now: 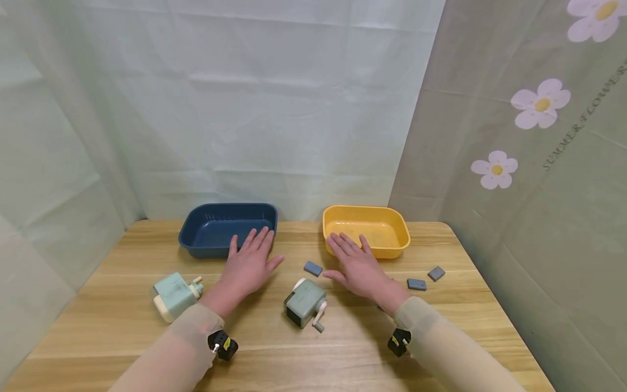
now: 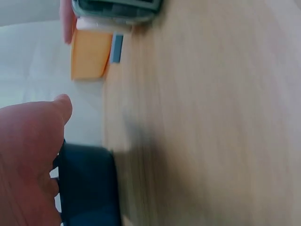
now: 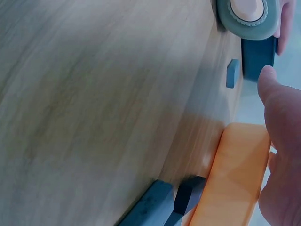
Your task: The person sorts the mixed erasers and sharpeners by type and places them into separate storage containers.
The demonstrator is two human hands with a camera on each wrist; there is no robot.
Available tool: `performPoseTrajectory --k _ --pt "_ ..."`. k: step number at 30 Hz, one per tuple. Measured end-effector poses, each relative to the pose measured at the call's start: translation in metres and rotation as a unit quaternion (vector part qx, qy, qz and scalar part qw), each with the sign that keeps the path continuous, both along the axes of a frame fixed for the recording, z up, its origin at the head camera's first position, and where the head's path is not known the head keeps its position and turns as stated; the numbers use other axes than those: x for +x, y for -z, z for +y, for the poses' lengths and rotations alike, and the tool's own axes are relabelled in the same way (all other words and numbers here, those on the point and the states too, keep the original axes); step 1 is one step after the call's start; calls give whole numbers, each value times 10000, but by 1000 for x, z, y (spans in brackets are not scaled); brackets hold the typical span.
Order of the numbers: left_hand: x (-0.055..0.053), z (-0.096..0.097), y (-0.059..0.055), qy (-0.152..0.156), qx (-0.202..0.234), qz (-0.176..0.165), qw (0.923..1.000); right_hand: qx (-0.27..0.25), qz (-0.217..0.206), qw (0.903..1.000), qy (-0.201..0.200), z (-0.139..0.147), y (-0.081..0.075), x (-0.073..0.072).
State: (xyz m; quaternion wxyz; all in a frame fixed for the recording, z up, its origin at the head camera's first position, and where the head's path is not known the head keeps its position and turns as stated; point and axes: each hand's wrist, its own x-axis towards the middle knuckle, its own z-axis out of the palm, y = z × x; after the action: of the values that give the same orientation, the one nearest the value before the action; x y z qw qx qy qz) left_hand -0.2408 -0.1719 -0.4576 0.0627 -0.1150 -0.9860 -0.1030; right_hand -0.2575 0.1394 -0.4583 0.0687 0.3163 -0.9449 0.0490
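Observation:
My left hand (image 1: pixel 247 267), fingers spread and palm down, is near the front right corner of the navy blue bin (image 1: pixel 206 252); its fingertips overlap the rim in the head view. My right hand (image 1: pixel 360 269) is likewise spread, its fingertips overlapping the front of the yellow bin (image 1: pixel 392 252). Both hands hold nothing. Between the forearms stands a grey-green crank pencil sharpener (image 1: pixel 306 300) with its handle toward the right. A lighter teal crank sharpener (image 1: pixel 175 295) lies left of my left wrist. A blue-grey eraser-like block (image 1: pixel 313 268) lies by my right thumb.
Right of my right hand lie two more small blocks, one blue-grey (image 1: pixel 417 284) and one darker grey (image 1: pixel 436 273). Something small is mostly hidden under the right wrist. Pale cloth walls (image 1: pixel 274 109) enclose the wooden table (image 1: pixel 352 359) at the back and sides.

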Motion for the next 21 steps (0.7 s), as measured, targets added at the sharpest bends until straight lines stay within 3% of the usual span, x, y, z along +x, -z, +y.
performPoseTrajectory --k 10,21 --pt "8 -32 4 -467 -157 -89 9987 103 252 9996 69 9 2 1" --pt "8 -27 2 -249 -220 -232 9992 78 238 9997 53 8 2 0"
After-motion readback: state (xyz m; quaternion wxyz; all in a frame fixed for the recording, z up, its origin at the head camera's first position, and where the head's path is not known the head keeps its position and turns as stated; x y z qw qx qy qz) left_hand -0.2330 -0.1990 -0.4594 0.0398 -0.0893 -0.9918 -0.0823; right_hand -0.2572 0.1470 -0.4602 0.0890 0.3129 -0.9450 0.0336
